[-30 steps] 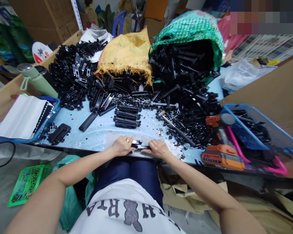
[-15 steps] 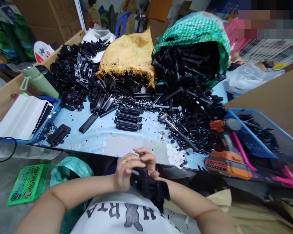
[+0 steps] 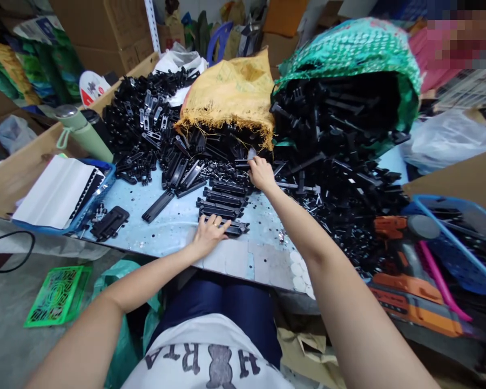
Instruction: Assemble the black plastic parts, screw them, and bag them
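A row of long black plastic bars [image 3: 225, 199] lies across the middle of the blue tabletop. At the near end of this row, my left hand [image 3: 209, 236] has its fingers over another black bar [image 3: 238, 229], with the thumb on the near side. Farther back, my right hand [image 3: 261, 173] reaches to the edge of the parts heap. Its bent fingers close on the end of a black bar [image 3: 242, 163]; the fingertips are partly hidden. Small screws [image 3: 222, 172] lie scattered beside that bar.
A yellow sack [image 3: 230, 86] and a green sack [image 3: 348, 48] spill black parts at the back. An orange cordless drill [image 3: 409, 286] lies at right beside a blue basket [image 3: 449, 237]. White discs [image 3: 299, 270] sit at the front edge. A green bottle [image 3: 83, 135] stands left.
My hands have parted from in front of my body, where they held a black part. The left came down on the row's near end, where another bar now lies; the right reached to the heap.
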A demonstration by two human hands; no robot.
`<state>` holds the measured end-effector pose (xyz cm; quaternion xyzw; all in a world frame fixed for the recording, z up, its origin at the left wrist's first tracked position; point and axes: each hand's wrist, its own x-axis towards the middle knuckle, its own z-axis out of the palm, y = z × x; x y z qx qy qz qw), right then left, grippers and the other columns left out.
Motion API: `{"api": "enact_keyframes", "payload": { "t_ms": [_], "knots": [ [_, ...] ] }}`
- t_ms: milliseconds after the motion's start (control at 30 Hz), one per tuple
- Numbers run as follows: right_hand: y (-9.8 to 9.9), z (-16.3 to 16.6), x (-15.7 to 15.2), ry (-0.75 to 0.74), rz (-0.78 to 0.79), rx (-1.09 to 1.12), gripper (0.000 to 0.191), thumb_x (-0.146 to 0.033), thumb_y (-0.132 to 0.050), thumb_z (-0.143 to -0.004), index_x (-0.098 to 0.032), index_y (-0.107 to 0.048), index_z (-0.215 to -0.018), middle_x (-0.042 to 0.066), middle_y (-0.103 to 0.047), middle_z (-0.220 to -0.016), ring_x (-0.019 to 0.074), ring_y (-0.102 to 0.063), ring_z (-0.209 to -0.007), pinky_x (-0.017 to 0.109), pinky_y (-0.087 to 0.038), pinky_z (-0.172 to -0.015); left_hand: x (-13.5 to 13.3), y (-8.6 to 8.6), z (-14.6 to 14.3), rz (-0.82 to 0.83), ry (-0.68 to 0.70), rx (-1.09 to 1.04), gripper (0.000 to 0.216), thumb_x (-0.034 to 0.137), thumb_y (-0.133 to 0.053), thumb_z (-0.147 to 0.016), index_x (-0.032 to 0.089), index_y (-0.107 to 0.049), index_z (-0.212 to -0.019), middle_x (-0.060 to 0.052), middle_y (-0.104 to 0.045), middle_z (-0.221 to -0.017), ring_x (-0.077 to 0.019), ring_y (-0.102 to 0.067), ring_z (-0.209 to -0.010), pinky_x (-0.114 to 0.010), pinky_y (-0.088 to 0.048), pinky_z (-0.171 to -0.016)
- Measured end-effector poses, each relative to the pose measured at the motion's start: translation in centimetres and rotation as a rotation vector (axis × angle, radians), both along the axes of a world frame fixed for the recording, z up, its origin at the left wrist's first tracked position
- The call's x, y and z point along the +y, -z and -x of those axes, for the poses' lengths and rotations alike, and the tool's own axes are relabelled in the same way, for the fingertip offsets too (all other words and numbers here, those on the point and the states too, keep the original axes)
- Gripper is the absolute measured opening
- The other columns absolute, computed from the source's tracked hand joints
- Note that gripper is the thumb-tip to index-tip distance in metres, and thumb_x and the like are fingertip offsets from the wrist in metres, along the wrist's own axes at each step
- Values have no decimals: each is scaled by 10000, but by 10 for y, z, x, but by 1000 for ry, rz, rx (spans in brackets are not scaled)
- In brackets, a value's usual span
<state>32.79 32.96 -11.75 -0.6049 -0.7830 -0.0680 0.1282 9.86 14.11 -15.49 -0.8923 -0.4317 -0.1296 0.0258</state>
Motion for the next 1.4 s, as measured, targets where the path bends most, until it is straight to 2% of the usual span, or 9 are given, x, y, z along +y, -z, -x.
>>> {"api": "enact_keyframes", "payload": {
  "t_ms": [133,267,333,433,633,867,1067,1200,1400],
  "knots": [
    [-2,-8,22,27,23,-170,291,-174,-409,-846,-102,-591,-1062,182,-436,-1295,293,-367,-1128,416,-344,-872,37,-21,18,-16,-95,-103,511,418,-521,-851,172,-445,-1293,-126,-536,-1192,-261,-423,-1155,-445,-295,-986],
    [-17,-12,5,-149,-17,-144,247,-235,-439,-856,-88,-609,-958,196,-479,-1260,283,-445,-1044,410,-355,-857,109,-41,101,4,-734,-180,353,253,-433,-867,64,-519,-1153,-191,-538,-1127,-292,-453,-1084,-408,-392,-884],
    [-27,-10,-13,-235,-27,21,254,-303,-438,-872,-111,-598,-914,178,-540,-1182,259,-487,-967,399,-375,-832,141,-42,144,46,-1092,-193,373,196,-461,-815,-3,-503,-1128,-255,-491,-1161,-338,-436,-1091,-434,-426,-823],
    [-37,-2,-49,-256,58,491,291,-442,-479,-852,-161,-554,-859,102,-615,-924,198,-531,-810,349,-424,-752,167,-38,181,158,-1208,-194,290,125,-480,-762,-4,-548,-1012,-269,-519,-1102,-354,-453,-1071,-471,-436,-808],
    [-31,19,-133,-316,436,1340,648,-404,-724,-669,-259,-375,-1196,-18,-593,-819,142,-601,-780,310,-488,-753,126,-47,170,-235,-965,-443,323,272,-491,-813,74,-499,-1068,-177,-534,-1115,-283,-426,-1148,-454,-317,-996],
    [12,19,-230,-312,474,1467,501,-384,-770,-620,-228,-444,-967,39,-581,-980,236,-617,-987,429,-485,-877,-8,-29,48,155,134,-303,216,251,-444,-889,162,-556,-1051,-79,-605,-926,-188,-570,-890,-320,-468,-792],
    [32,-47,-276,-231,243,773,258,-352,-663,-754,-227,-588,-966,89,-594,-1047,228,-585,-1005,415,-461,-892,-29,5,30,210,133,-32,320,95,-413,-863,139,-531,-1157,-114,-590,-1004,-229,-540,-945,-369,-457,-782],
    [33,-32,-278,-274,263,336,411,-422,-561,-823,-238,-573,-1190,126,-580,-1122,269,-541,-1050,467,-418,-904,-23,0,34,277,126,-208,329,154,-417,-881,131,-519,-1193,-122,-582,-1063,-217,-549,-971,-370,-458,-833],
    [37,48,-261,-7,386,1058,527,-453,-364,-913,-245,-331,-1396,48,-595,-829,145,-588,-630,317,-523,-605,-42,-16,2,452,26,-817,350,275,-423,-908,183,-523,-1231,-76,-571,-1062,-163,-563,-1000,-305,-463,-867]
  ]
}}
